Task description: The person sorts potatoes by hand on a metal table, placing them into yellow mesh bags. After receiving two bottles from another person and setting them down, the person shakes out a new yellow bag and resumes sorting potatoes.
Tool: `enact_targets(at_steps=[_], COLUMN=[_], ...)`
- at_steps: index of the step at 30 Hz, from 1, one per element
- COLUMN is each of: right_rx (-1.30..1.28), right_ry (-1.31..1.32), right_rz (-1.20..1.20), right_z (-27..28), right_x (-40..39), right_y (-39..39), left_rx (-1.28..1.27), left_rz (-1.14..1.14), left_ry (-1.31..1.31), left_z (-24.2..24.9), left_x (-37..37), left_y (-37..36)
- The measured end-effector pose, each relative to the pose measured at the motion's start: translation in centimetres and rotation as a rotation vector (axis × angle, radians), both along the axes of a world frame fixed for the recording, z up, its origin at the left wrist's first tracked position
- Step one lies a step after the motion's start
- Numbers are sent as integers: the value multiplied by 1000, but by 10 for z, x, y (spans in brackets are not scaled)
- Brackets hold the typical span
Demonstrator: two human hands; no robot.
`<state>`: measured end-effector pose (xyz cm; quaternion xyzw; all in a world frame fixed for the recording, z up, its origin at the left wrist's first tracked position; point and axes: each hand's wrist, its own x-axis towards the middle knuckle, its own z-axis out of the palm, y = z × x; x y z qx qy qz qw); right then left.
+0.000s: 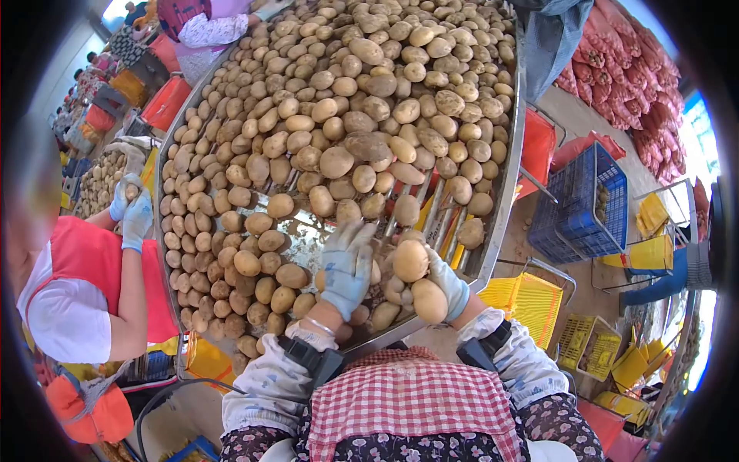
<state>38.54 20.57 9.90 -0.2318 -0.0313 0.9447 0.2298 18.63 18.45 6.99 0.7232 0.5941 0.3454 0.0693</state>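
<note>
My left hand (345,266), in a light blue and white glove, lies over the near edge of the potato pile with its fingers stretched out. Partly hidden potatoes sit beneath and beside it. My right hand (450,286), gloved alike, is closed around two pale potatoes, an upper potato (410,260) and a lower potato (429,300). Smaller lumpy potatoes (396,291) show between the two hands. The pile spreads over a metal-edged sorting table (500,223), whose metal rollers (439,212) are bare in places near my right hand.
At left, a co-worker in a red apron (88,269) holds a potato in gloved hands. Blue crates (577,204) and a yellow basket (589,346) stand on the floor at right. Red mesh sacks (623,77) are stacked behind. A yellow crate (523,300) adjoins the table's right corner.
</note>
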Motion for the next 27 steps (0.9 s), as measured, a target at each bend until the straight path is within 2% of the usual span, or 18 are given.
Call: enact_targets(at_steps=[1,2,4,5,6,7,8,11,14,16,18,19,21,22,24,26,27], right_rx=[123,126,122,134,85,156,237,237,178,278,192,199,475,481,892,1094,1057], right_ry=[-108,-112,-384,-217,-133,-156,-172,-286,-534,-512,-1278,-1281,-1668,-1672,-1868,-1697,-1555], right_rz=[-47,-62,-149,-138,-165,-245,-320,-441,-625,-512,-571,-577,-771,-766,-578,-449,-386], right_z=[1,1,-3,-21,-31,-29,-23,-5,-26,-45,-112,-112,-106,-98,-78,-45,-34], right_x=[6,16,44,67,85,97,107,147,208,270,337,337,330,318,279,224,200], right_y=[4,5,1,1,-2,-9,-13,-23,-45,-60,-71,-78,-79,-76,-61,-44,-36], left_rx=[-30,-26,-291,-287,-300,-314,-306,-312,-81,34,23,70,123,59,-6,-132,-9], left_rz=[-18,-33,-162,-171,-51,81,100,397,474,288,111,103,106,158,210,214,188], left_ry=[13,10,366,366,387,409,416,420,546,462,462,481,490,544,591,580,454], left_z=[-8,-2,11,9,5,1,-6,-18,-18,-4,22,22,14,6,3,17,16], left_x=[-3,-4,-8,-14,-21,-30,-38,-66,-103,-106,-85,-74,-62,-59,-54,-50,-53], left_y=[-7,-19,-42,-45,-48,-51,-48,-36,-11,19,57,79,120,138,147,143,131])
